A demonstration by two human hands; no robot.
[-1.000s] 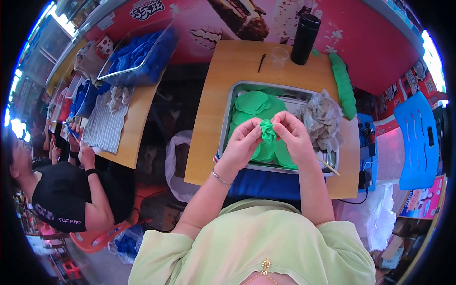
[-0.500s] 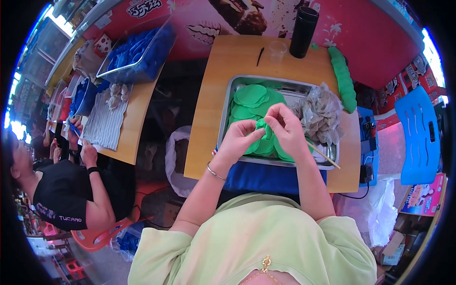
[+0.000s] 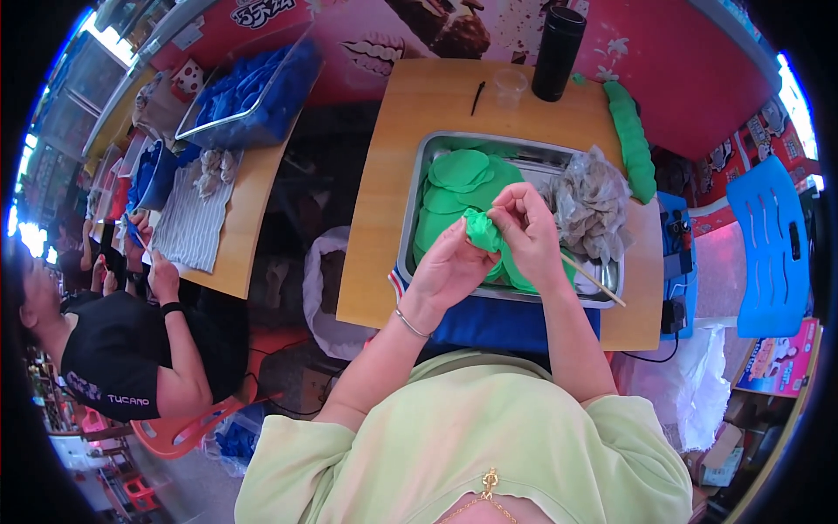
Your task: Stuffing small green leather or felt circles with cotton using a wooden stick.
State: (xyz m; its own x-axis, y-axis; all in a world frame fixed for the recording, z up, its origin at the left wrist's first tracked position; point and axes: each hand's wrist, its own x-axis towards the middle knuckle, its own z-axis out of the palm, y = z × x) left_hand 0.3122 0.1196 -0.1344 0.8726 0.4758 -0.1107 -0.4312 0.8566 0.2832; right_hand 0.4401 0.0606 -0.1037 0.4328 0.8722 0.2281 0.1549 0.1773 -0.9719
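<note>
A gathered, crumpled piece of green fabric is between my hands above a metal tray. My left hand grips it from below and the left, thumb pressed against it. The fingers of my right hand pinch its right side. Beneath lie flat round green pieces, overlapping in the tray's left half. On the right side of the tray sits a heap of crumpled greyish clear plastic. A thin wooden stick crosses the tray's near right rim; its upper end is hidden by my right wrist.
Behind the tray stand a black tumbler, a clear cup and a black pen. A long green roll lies along the right table edge. At the left, a person works at another table with a bin of blue pieces.
The green fabric has turned in my fingers and shows more of its bunched folds. My left hand has rolled over and lowered slightly, its palm turned more upward.
</note>
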